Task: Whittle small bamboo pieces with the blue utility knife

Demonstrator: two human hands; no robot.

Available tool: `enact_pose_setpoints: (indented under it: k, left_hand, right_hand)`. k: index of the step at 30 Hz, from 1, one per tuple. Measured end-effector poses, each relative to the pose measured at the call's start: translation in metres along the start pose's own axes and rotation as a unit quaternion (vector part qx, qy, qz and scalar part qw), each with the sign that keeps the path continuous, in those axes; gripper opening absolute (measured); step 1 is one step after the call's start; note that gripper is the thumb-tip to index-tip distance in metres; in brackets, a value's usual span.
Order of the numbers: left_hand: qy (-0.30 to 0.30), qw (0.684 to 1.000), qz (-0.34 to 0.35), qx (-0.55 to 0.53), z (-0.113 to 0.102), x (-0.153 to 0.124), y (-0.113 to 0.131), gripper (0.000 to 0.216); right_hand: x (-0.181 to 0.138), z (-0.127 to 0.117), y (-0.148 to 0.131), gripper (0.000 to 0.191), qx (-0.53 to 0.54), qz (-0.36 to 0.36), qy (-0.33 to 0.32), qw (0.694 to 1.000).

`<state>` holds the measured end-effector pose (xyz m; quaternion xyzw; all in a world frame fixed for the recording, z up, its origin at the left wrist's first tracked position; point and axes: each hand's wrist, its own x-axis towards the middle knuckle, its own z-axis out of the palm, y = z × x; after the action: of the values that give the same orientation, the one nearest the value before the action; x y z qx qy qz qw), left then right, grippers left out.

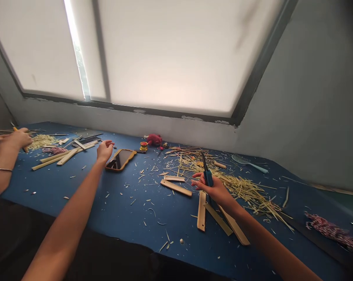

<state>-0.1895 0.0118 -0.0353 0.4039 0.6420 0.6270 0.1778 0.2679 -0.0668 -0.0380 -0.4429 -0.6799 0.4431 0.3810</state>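
My right hand is closed round the blue handle of a knife, its dark blade pointing up and away over the blue table. Flat bamboo strips lie just left of that hand, and more strips lie beneath my wrist. My left hand reaches far forward with its fingers loosely curled and nothing in them, right beside a phone in an orange case.
A heap of thin bamboo shavings spreads right of the knife. Another person's hand works at the far left beside longer bamboo slats. A red toy, a small spool, a pale brush and red-white twine lie about.
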Motion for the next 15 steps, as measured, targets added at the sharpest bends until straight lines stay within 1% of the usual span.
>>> enact_pose_setpoints:
  k: [1,3,4,6,8,10,11,13,15]
  left_hand:
    - [0.03,0.999,0.014,0.028,-0.009,0.004,0.001,0.015]
    - [0.089,0.992,0.024,0.089,-0.037,0.01,0.002,0.018]
    - [0.107,0.987,0.021,0.117,-0.054,0.013,0.003,0.02]
    - [0.141,0.972,-0.012,0.187,-0.092,0.014,0.002,0.027]
    - [0.152,0.963,-0.051,0.219,-0.128,0.012,-0.001,0.033]
    - [0.15,0.956,-0.089,0.237,-0.157,0.01,-0.004,0.032]
    - [0.145,0.954,-0.1,0.243,-0.167,0.009,-0.006,0.032]
    - [0.134,0.955,-0.103,0.244,-0.18,0.008,-0.008,0.032]
    - [0.112,0.965,-0.067,0.229,-0.187,0.011,-0.008,0.032]
  right_hand:
    - [0.0,0.0,0.0,0.055,-0.003,0.001,-0.001,1.0]
    - [0.0,0.001,-0.002,0.056,-0.002,0.003,-0.001,1.0]
    - [0.0,0.002,-0.004,0.056,0.0,0.006,0.0,1.0]
    - [-0.001,0.004,-0.008,0.057,0.005,0.013,0.0,1.0]
    - [-0.002,0.006,-0.011,0.056,0.008,0.015,-0.005,1.0]
    - [-0.002,0.007,-0.013,0.054,0.011,0.013,-0.013,1.0]
    - [-0.002,0.007,-0.013,0.053,0.011,0.012,-0.018,1.0]
    - [-0.001,0.006,-0.011,0.053,0.005,0.013,-0.026,1.0]
    - [0.0,0.005,-0.008,0.053,-0.002,0.016,-0.027,0.999]
